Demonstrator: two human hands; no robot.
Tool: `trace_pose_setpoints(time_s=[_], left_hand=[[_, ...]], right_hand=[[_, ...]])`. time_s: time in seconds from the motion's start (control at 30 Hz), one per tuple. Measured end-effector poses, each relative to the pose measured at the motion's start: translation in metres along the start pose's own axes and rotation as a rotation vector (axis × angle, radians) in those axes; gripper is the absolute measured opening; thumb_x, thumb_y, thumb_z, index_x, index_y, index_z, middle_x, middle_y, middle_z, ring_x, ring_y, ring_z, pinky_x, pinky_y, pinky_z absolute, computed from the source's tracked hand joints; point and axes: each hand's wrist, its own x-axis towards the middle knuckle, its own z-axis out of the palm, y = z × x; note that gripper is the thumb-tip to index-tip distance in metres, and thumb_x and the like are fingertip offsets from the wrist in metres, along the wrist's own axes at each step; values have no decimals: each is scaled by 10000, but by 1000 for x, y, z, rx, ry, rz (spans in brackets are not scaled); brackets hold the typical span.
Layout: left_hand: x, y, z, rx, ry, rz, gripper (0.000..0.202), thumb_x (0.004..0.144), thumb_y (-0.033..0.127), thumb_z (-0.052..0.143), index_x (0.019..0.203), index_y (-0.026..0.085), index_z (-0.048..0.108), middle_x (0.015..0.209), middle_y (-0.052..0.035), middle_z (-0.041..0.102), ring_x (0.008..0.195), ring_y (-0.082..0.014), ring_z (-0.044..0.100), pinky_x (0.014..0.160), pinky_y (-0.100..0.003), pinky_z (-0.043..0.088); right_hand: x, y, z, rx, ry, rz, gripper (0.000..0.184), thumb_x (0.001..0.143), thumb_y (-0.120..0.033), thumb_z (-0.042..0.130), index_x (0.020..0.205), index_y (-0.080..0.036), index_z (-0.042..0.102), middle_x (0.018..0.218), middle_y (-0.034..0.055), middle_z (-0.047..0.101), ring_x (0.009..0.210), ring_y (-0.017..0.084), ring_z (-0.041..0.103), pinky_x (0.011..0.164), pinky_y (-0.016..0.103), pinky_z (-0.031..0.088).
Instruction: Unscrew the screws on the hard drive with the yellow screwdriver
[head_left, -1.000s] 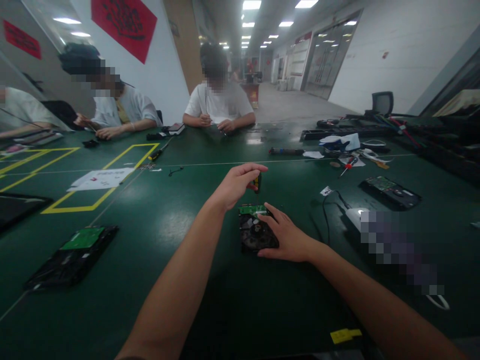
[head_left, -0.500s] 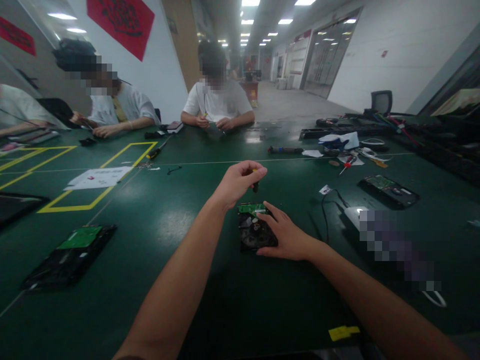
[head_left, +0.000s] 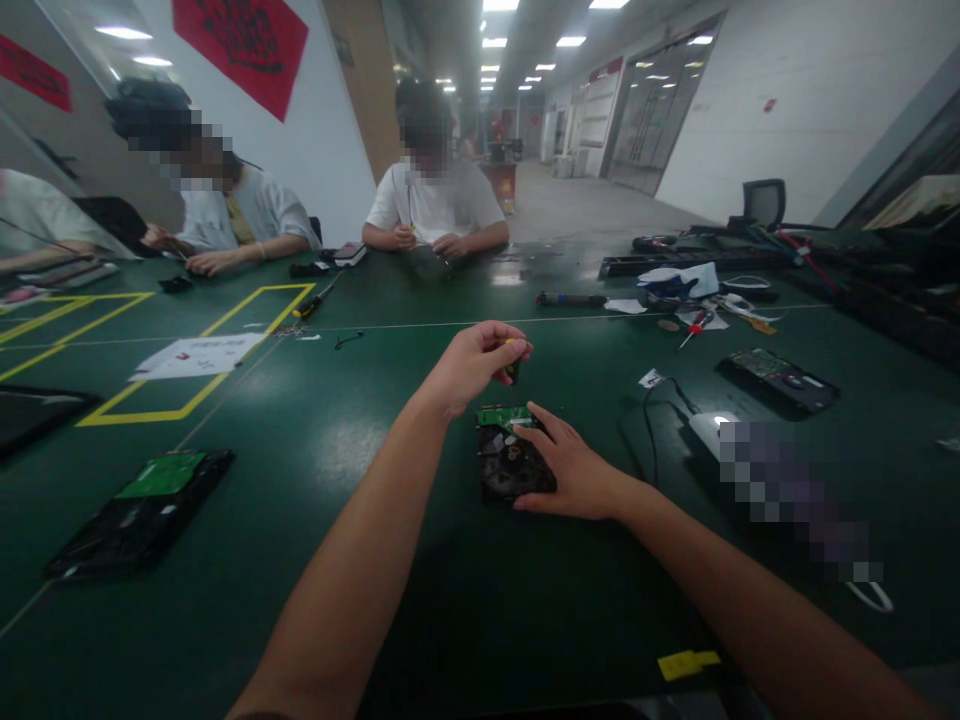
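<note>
A hard drive lies on the green table in front of me, its green circuit board at the far end. My right hand grips it from the right side, thumb at the near edge and fingers over the board. Above the board's far end, my left hand is closed around the handle of a small screwdriver, dark with some yellow. The screwdriver points down; its thin shaft is hard to make out, so I cannot tell whether the tip touches the board.
Other hard drives lie to the left and right. A power strip-like, partly blurred object with a black cable is at right. A red screwdriver, papers and cables lie beyond. Several people sit across the table.
My left fingers have shifted slightly on the screwdriver handle, which shows a little more yellow. My right hand and the hard drive have stayed in place.
</note>
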Motion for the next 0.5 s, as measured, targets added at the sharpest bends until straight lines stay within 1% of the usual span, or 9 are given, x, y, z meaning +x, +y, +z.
trace_pose_setpoints(time_s=[0.13, 0.23, 0.37, 0.5], left_hand=[[1, -1, -2, -4, 10, -25, 187, 878, 305, 707, 1006, 181, 760, 1004, -79, 725, 844, -162, 639, 659, -264, 499], [1, -1, -2, 6, 42, -42, 192, 877, 288, 695, 1023, 202, 784, 1000, -70, 723, 854, -165, 630, 668, -266, 495], [0, 2, -2, -45, 58, -35, 189, 881, 249, 672, 1037, 211, 770, 1035, -76, 723, 874, -172, 639, 620, -254, 479], [0, 3, 2, -146, 45, -49, 162, 894, 209, 637, 1003, 180, 755, 995, -92, 727, 887, -179, 662, 657, -268, 508]], right_hand=[[0, 1, 1, -3, 1, 3, 1014, 746, -773, 707, 1544, -241, 377, 1707, 185, 104, 1555, 434, 174, 1222, 631, 233], [0, 2, 2, -4, 1, 7, 1036, 736, -774, 716, 1549, -233, 370, 1709, 184, 91, 1558, 430, 163, 1229, 615, 230], [0, 3, 3, 0, -5, 6, 1029, 739, -769, 717, 1548, -231, 376, 1711, 177, 87, 1559, 429, 159, 1234, 605, 224], [0, 3, 3, -10, 5, -1, 1024, 746, -782, 699, 1548, -235, 375, 1709, 176, 97, 1555, 431, 172, 1227, 615, 236]])
